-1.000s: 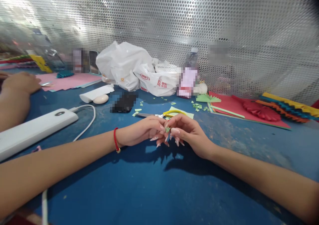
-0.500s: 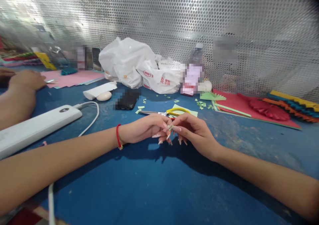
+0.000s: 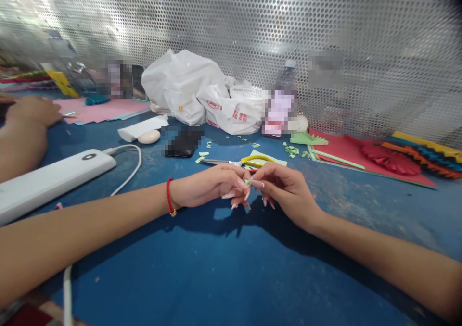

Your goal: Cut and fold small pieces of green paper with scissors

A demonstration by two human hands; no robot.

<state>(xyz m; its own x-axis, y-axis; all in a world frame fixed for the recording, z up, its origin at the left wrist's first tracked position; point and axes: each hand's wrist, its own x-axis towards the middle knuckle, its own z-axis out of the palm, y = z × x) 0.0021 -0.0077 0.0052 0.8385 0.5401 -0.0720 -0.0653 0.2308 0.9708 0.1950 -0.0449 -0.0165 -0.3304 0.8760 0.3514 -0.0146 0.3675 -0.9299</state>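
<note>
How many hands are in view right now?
3: the left hand and right hand meet mid-table, pinching a green paper piece; a co-worker's hand rests at the far left by the pink paper. More may be out of frame.

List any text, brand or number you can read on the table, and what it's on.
White plastic bag: red logo and red print, too small to read.
Bottle: label blurred, unreadable.
Black phone: blurred, unreadable.
Green paper scrap between left hand and right hand: no print visible.
Nothing legible anywhere.
</note>
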